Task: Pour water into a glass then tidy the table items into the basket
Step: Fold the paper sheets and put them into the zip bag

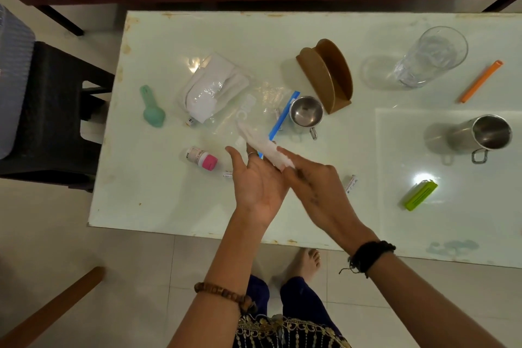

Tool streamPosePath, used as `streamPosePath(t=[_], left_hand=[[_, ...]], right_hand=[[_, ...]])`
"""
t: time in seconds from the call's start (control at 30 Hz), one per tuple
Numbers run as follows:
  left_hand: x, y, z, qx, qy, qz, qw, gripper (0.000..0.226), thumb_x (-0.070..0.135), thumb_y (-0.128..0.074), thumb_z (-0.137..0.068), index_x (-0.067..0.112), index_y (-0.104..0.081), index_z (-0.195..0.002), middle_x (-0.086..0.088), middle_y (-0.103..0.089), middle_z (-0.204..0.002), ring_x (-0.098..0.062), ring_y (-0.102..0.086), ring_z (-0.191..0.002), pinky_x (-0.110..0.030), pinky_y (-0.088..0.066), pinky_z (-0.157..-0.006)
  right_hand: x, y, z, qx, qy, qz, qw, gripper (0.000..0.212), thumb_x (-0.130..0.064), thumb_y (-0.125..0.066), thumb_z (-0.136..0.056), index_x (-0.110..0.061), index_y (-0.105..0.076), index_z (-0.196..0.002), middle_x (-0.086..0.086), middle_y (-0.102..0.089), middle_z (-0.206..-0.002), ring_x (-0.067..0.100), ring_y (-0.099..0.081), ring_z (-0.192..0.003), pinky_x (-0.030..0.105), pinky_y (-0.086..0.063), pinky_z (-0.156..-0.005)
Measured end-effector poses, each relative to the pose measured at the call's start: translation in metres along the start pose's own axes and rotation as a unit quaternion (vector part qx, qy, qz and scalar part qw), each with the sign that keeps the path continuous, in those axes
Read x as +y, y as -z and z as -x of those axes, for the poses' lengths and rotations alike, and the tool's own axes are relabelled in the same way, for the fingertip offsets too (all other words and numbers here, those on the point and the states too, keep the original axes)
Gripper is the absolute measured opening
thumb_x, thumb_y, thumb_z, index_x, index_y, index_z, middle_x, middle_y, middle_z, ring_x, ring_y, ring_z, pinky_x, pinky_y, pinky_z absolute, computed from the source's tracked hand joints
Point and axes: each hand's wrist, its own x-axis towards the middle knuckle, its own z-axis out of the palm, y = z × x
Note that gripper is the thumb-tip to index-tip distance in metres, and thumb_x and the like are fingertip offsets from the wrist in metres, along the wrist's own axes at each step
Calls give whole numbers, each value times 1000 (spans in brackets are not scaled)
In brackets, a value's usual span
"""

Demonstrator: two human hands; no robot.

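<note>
Over the pale glass table [169,200] my left hand [255,181] lies palm up with fingers straight under a rolled white tissue [265,148]. My right hand [313,181] pinches the tissue's near end. A clear glass [429,56] with water stands at the back right. A steel jug [480,135] lies toward the right. A small steel cup [306,114] stands at the centre beside a brown holder [327,76]. No basket shows on the table.
Scattered on the table: a white packet in clear plastic [210,87], a mint scoop [152,110], a pink-capped bottle [202,158], a blue clip [284,118], an orange clip [481,80], a green clip [418,195]. A black stool [56,110] stands left.
</note>
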Motion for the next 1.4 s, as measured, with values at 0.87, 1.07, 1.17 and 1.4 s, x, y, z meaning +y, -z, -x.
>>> streamPosePath(t=[0.87,1.07,1.17,1.4], left_hand=[[18,-88,-154,72,-95,-658,744,54,20,-54,-91,15,-34,-141,-8,-41,-144,-26,-42,-129,-30,-37,-97],[14,-91,-172,78,-67,-735,671,41,24,-51,-91,13,-48,-130,-12,-53,-133,-31,-46,-125,-45,-30,-110],[9,-93,-175,81,-83,-730,674,30,23,-51,-91,9,-57,-117,-12,-63,-117,-32,-53,-115,-50,-30,-108],[9,-97,-179,39,-33,-700,713,55,19,-58,-87,16,-38,-138,-7,-65,-109,-28,-51,-114,-47,-24,-113]], right_hand=[[60,93,-167,207,-4,84,975,28,-9,-43,-96,-1,-61,-115,19,-58,-109,18,-51,-81,3,-36,-66],[70,89,-169,243,-39,137,959,23,-23,-50,-92,-13,-63,-109,8,-66,-102,22,-53,-96,26,-39,-66],[75,91,-165,249,-27,98,963,22,-27,-56,-89,-16,-63,-106,3,-66,-99,17,-54,-95,20,-36,-61],[86,100,-160,203,-81,-171,961,31,-25,-42,-98,-11,-59,-119,2,-59,-119,13,-53,-106,17,-43,-87]])
